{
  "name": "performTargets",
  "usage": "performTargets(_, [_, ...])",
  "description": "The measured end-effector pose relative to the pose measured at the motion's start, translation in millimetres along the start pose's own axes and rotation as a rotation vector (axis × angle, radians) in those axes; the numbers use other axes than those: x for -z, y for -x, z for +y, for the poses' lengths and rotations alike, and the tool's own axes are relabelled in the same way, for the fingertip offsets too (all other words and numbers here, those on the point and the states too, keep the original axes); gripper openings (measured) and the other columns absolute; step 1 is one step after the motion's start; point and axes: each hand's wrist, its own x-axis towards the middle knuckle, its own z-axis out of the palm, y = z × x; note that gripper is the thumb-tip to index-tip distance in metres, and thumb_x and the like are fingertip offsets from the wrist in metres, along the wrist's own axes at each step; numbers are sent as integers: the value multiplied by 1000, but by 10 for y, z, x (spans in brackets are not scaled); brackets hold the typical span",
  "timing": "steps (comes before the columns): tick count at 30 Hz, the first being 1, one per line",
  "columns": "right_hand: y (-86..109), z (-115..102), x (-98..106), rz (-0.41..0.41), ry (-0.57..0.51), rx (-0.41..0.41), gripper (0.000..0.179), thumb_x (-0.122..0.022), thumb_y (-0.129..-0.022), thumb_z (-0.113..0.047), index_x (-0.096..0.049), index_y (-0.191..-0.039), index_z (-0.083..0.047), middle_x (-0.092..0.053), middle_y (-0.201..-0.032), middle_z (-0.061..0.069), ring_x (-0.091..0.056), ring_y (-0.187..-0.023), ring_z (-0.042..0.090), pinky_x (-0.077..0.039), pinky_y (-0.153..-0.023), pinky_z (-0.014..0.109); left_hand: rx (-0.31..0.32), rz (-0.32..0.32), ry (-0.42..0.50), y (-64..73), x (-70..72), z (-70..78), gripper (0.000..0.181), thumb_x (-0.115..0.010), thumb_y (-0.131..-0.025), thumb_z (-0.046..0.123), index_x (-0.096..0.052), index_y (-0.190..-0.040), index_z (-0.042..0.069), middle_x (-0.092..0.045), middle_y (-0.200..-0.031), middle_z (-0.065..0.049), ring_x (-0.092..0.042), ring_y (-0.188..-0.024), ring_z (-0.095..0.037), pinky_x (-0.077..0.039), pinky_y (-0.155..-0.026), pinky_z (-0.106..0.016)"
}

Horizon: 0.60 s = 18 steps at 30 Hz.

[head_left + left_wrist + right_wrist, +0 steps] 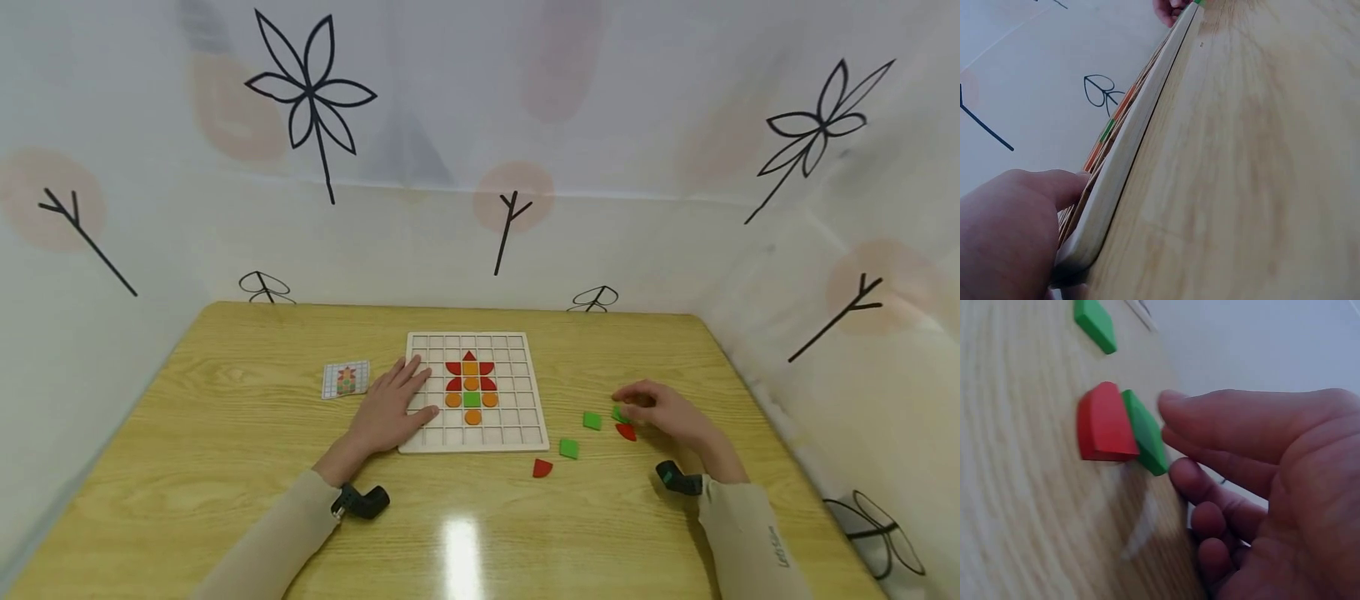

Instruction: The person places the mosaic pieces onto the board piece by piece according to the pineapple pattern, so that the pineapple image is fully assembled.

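My left hand (386,408), fingers spread, rests on the left side of a white gridded board (513,437). In the left wrist view the thumb (1072,185) lies over the board's edge. Orange, red and green pieces form a figure on the grid, with a green square (471,399) in its middle. My right hand (663,410) is over the table to the right of the board, its fingertips close beside a green square tile (1145,434). A red quarter-round piece (1109,425) lies against that tile. Thumb and fingers look apart, with nothing between them.
A small pattern card (346,380) lies left of the board. Between board and right hand are two more green squares (592,421) and another red quarter-round piece (542,468). A white printed cloth (420,242) stands around the wooden table (255,433).
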Motion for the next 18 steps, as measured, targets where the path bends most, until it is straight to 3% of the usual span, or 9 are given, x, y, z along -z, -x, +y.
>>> performTargets(6, [-21,10,27,-28,-61,-27,39,-69,-95,-16,-61,-127,5,-58,-120,19,-52,-92,19,-49,-77,27,5,-13,-1,8,14,2,70,-56,-99,48,-38,-155,10,-22,-164,-9,-14,-150,-33,-19,-113,-62])
performTargets(18, [-42,-44,9,-20,-44,-60,28,-68,-95,-9,-64,-118,7,-61,-104,13,-51,-84,18,-48,-71,26,-6,-7,-9,14,4,0,70,-55,-99,49,-38,-155,11,-23,-164,-7,-14,-150,-33,-20,-113,-62])
